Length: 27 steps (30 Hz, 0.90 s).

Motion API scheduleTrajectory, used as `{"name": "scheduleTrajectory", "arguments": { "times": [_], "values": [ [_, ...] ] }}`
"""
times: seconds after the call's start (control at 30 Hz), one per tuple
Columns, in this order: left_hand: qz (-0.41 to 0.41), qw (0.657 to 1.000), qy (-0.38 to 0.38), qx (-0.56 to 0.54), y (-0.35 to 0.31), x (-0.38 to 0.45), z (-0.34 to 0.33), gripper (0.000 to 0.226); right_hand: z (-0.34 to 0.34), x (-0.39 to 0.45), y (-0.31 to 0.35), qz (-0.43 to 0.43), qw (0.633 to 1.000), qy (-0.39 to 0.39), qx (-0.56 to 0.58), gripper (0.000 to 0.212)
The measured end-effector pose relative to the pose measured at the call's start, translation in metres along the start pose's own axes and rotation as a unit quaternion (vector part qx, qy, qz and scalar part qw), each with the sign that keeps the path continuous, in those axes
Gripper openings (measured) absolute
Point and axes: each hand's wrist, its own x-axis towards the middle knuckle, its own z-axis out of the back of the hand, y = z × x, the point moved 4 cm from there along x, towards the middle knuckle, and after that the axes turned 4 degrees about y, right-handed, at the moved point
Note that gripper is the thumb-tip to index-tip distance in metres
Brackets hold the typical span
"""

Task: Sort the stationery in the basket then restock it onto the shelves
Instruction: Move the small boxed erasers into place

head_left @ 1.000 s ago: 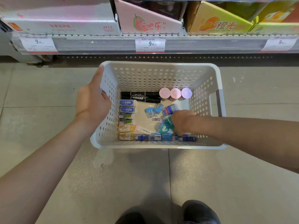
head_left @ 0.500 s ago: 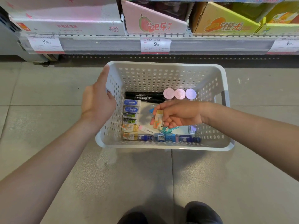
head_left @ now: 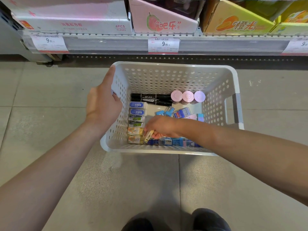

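Note:
A white perforated basket (head_left: 175, 75) stands on the floor below a shelf. My left hand (head_left: 103, 105) grips its left rim. Inside, my right hand (head_left: 161, 127) pinches a small orange-yellow eraser (head_left: 148, 136) near the front left corner, beside two matching orange erasers (head_left: 135, 131). Along the left wall lie blue erasers (head_left: 137, 108) and green-labelled erasers (head_left: 135, 120) in a column. Black markers (head_left: 150, 99) and three round pastel lids (head_left: 187, 96) line the back. Blue items (head_left: 171, 141) lie along the front wall, partly hidden by my forearm.
The store shelf edge (head_left: 116, 45) with price tags runs across the top, carrying a white carton (head_left: 73, 24), a pink display box (head_left: 163, 22) and a yellow box (head_left: 236, 22). Loose blue and pink pieces (head_left: 183, 112) sit mid-basket. My shoes (head_left: 208, 219) stand on the tiled floor.
My right hand went from the basket's right middle, lifted an orange eraser, then carried it down and left to the orange erasers at the front left. The left hand stayed on the rim.

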Motion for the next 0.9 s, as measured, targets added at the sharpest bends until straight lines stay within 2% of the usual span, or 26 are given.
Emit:
{"name": "scheduleTrajectory", "arguments": {
  "times": [0.1,0.2,0.43,0.67,0.83,0.9],
  "values": [
    [-0.003,1.0,0.0,-0.001,0.0,0.0,0.0,0.072,-0.009,0.017,0.005,-0.002,0.986,-0.03,-0.167,0.029],
    [-0.008,1.0,0.004,-0.003,0.0,0.0,0.001,0.073,-0.014,0.03,0.006,-0.019,0.965,-0.067,-0.254,0.03],
    [-0.015,1.0,0.002,-0.009,0.0,0.0,0.001,0.072,-0.012,0.033,0.014,-0.019,0.943,-0.129,-0.307,0.055],
    [-0.014,1.0,-0.001,-0.011,0.0,-0.001,0.001,0.071,-0.014,0.032,0.011,-0.027,0.935,-0.17,-0.31,0.067],
    [-0.02,1.0,0.001,-0.013,0.0,-0.002,0.001,0.07,-0.017,0.033,0.004,-0.037,0.932,-0.172,-0.316,0.049],
    [-0.02,1.0,0.0,-0.014,0.0,-0.001,0.001,0.07,-0.016,0.033,0.003,-0.036,0.94,-0.163,-0.298,0.047]
  ]
}}
